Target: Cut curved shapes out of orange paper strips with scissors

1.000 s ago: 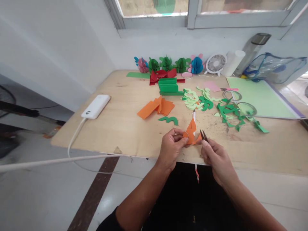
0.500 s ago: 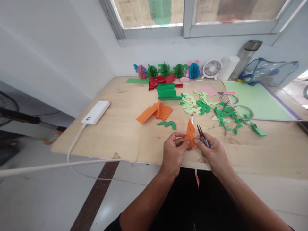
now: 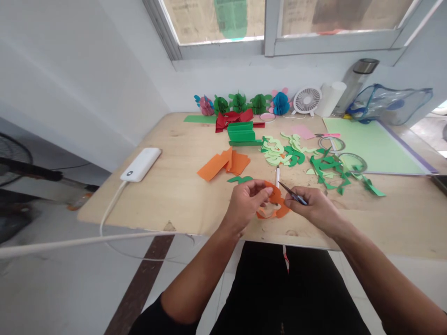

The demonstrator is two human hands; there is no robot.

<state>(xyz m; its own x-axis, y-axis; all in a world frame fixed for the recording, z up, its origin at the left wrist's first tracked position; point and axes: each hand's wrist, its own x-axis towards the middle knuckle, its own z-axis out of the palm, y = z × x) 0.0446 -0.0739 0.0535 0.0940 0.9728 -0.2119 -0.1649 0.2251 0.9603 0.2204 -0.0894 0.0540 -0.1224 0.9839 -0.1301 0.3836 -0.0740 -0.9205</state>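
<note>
Near the table's front edge, my left hand (image 3: 247,201) is closed on a piece of orange paper (image 3: 282,209) with curved cut edges. My right hand (image 3: 312,204) holds small dark-bladed scissors (image 3: 292,192), whose points aim up and left. Its thumb and fingertips also touch the right side of the orange paper. Just beyond the hands lies a white pen (image 3: 277,176). A wavy dark green cut-out (image 3: 239,179) is partly covered by my left hand. Folded orange paper sheets (image 3: 213,166) rest a little farther to the left.
Light green scraps (image 3: 274,150) and dark green scraps (image 3: 328,163) spread over the right side, by tape rolls (image 3: 352,163). Folded green paper (image 3: 240,132) and red paper (image 3: 232,120) lie behind. A small fan (image 3: 308,101) stands at the wall; a white power bank (image 3: 141,164) sits left.
The orange paper has turned and spread into a curved, lower-lying shape. My left hand has shifted slightly up and left. The scissors have tilted left, and more of the pen shows.
</note>
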